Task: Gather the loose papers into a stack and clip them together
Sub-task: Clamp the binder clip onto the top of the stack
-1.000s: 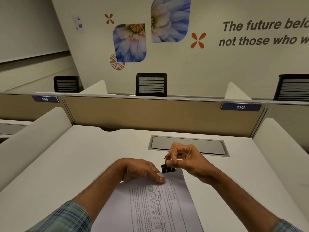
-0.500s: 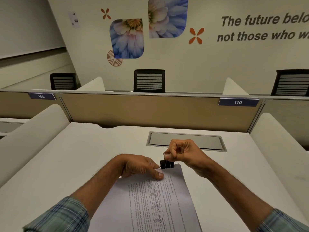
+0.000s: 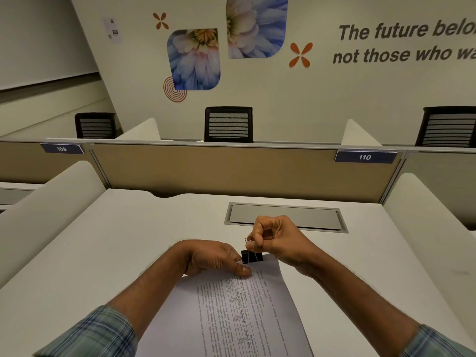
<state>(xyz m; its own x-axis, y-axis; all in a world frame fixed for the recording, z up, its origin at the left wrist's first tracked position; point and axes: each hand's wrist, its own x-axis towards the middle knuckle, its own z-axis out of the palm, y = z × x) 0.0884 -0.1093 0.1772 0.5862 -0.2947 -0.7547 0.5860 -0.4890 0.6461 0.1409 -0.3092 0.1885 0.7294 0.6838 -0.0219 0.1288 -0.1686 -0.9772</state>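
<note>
Head view (only view). Paper stack (image 3: 239,313) lies on the white surface (image 3: 103,240) at 6 o'clock of the frame, printed side up, far edge pointing to 12. Black binder clip (image 3: 252,256) sits on that far edge, approx. mid-edge, body astride the sheets; whether its mouth is fully seated is hidden by the hands.

Left hand (image 3: 213,257): at 9 o'clock of the clip, palm down, fingers (image 3: 243,270) pressed flat on the top sheet just beside the clip, pinning the stack; nothing gripped.

Right hand (image 3: 277,240): at 1 o'clock of the clip, fingers (image 3: 257,239) curled tight and pinching the clip's wire handle (image 3: 247,239), which stands up at 12 from the clip body.

Change vs. 1 s and 0.5 s ago: very little. Clip, stack and both hands keep the same relation; right-hand pinch on the handle is unchanged, left fingers hold the same spot. Only the camera framing has shifted slightly.

Meaning for task (judgement): gathering appears done, sheets look squared into one stack; clipping is in its last phase, prob. releasing or folding the handle. Recessed cable hatch (image 3: 286,217) at 12 o'clock, clear of the work.
</note>
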